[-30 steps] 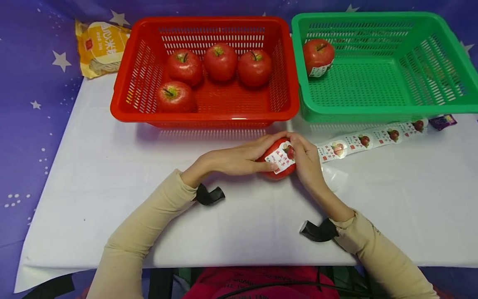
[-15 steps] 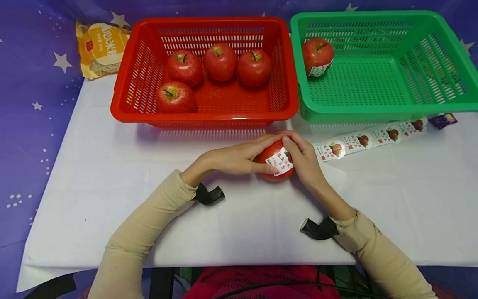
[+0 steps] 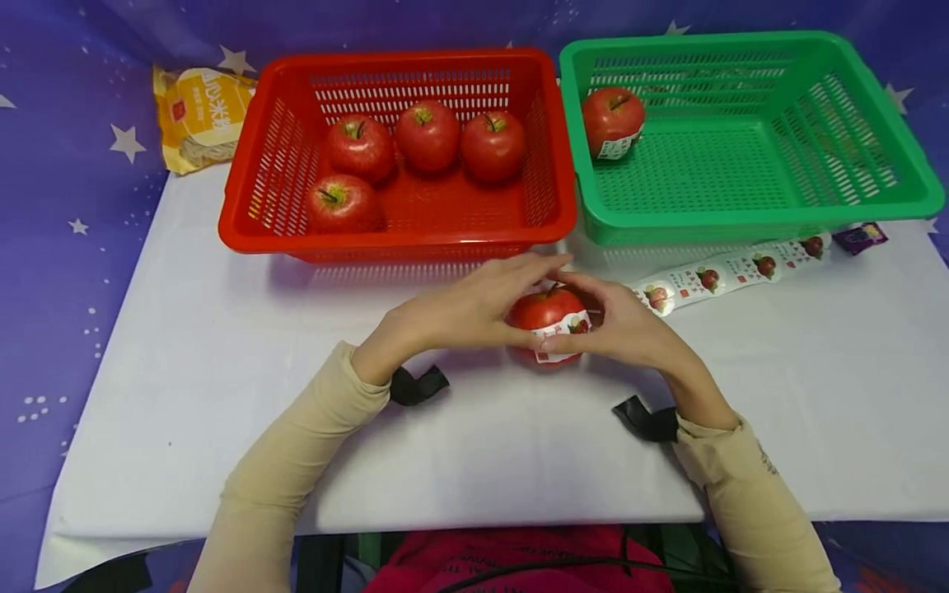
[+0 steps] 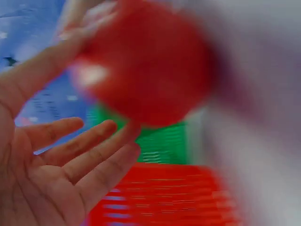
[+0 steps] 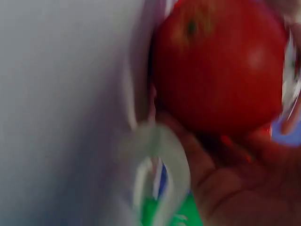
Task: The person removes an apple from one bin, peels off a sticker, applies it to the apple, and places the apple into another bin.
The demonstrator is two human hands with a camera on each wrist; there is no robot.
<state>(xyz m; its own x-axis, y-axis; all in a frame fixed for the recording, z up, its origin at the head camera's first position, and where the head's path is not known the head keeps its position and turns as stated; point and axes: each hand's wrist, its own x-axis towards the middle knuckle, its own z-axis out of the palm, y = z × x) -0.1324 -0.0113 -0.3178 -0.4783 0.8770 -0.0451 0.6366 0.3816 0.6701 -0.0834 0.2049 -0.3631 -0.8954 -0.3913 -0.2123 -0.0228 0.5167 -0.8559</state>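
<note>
Between the hands, an apple (image 3: 544, 308) sat on the near side of the red basket (image 3: 400, 245), left of a label strip (image 3: 734, 270). The left hand (image 3: 470, 306) spread wide, its thumb at the apple's label (image 3: 572, 323); the right hand (image 3: 632, 325) curved round the apple, holding it.

Head view downward, wrist views near apple (image 3: 544, 309)

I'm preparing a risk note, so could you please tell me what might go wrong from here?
The label on the apple might crease or shift where the right hand overlaps it. The apple is round, so it could roll if the left hand and right hand moved apart. The sticker strip lies close to the right hand, which might drag it.
</note>
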